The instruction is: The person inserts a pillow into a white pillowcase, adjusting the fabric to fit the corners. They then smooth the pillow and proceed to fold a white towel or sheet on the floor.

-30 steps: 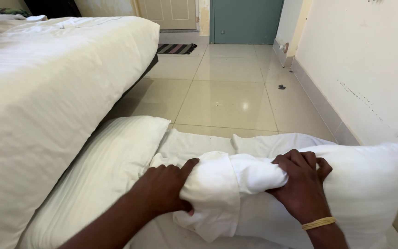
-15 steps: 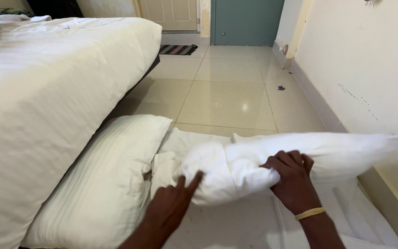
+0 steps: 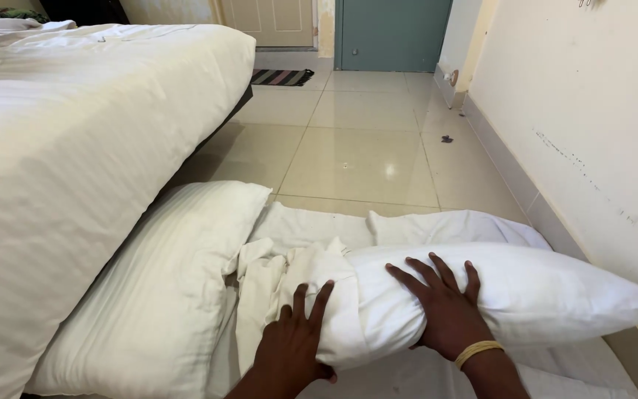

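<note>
White pillow (image 3: 511, 295) lies across the lower right of the frame, long axis left to right, resting on a spread of white sheet (image 3: 437, 222) on the floor, its far corner close to the wall (image 3: 592, 111) at right. Its open case end (image 3: 282, 288) bunches in loose folds at lower centre. Right hand (image 3: 441, 310), a yellow band (image 3: 478, 352) at the wrist, lies flat on the pillow's middle, fingers spread, pressing and not clenched. Left hand (image 3: 293, 340) rests open on the gathered case cloth, fingers extended, gripping nothing that shows; whether the thumb pinches a fold underneath cannot be told from here. Judged soft, light and springy: it dents under the palm, will sag if lifted by one end, and the smooth cotton may slide over the filling. Best hold looks to be a full handful of the plump body, or the two case corners at the open end. A second, striped pillow (image 3: 164, 288) sits just left, touching the bunched cloth and leaning against the bed (image 3: 75, 133), which fills the left side. Wall and skirting hem in the right. Open room lies ahead, over the glossy tiled floor (image 3: 356, 148) toward the doors (image 3: 393, 33) at top centre.
</note>
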